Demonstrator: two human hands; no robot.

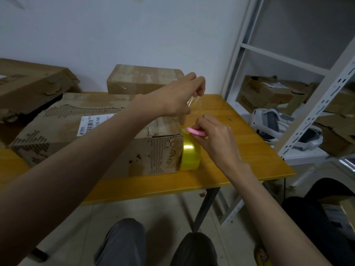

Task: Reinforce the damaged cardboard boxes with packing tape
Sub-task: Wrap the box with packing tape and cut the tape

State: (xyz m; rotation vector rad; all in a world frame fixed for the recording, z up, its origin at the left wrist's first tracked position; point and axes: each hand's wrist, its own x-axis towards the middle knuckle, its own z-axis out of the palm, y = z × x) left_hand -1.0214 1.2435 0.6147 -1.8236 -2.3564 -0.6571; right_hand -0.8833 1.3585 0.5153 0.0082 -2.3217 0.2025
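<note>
Your knees [157, 246] sit nearest, low in view, with both forearms reaching over them to the yellow table [240, 154]. Your right hand [217, 139] grips a pink cutter [196, 132] right at the top of the yellow tape roll [190, 152], which stands on edge against the torn cardboard box [92, 135]. Your left hand [178, 95] pinches the clear tape strip [192, 101], pulled up above the box's right end. More boxes [142, 79] wait farther back.

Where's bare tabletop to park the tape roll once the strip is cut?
Bare yellow wooden tabletop lies right of the yellow tape roll, out to the table's right edge, and in a strip along the near edge. Left and rear are crowded: the torn labelled cardboard box and the smaller brown box.
</note>
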